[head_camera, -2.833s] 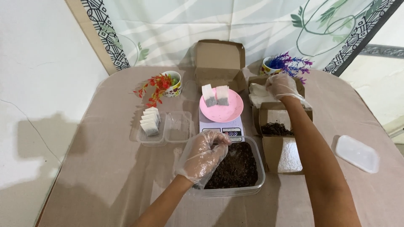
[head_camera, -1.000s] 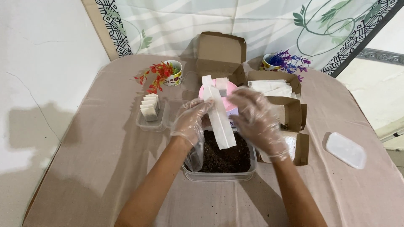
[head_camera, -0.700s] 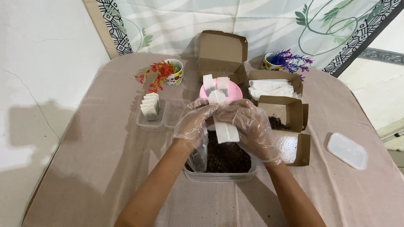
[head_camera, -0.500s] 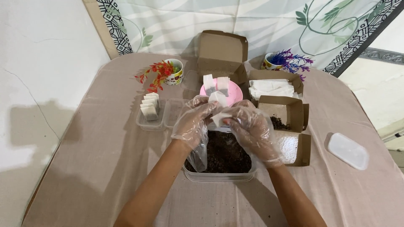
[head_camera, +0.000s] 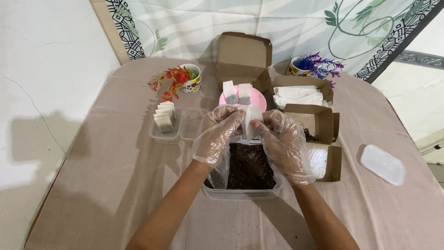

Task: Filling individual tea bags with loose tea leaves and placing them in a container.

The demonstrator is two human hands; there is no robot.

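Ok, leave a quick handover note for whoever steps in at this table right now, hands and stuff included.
Left hand and right hand, both gloved, hold one small white paper bag between them above the clear tub of dark loose material.
Done: two filled bags stand on the pink dish; more are stacked in the small clear tray.
Left: the held bag looks unfilled; blank bags wait in the open cardboard box.

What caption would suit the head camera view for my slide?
Two gloved hands, left hand and right hand, hold a small white paper bag above a clear tub of dark loose material.
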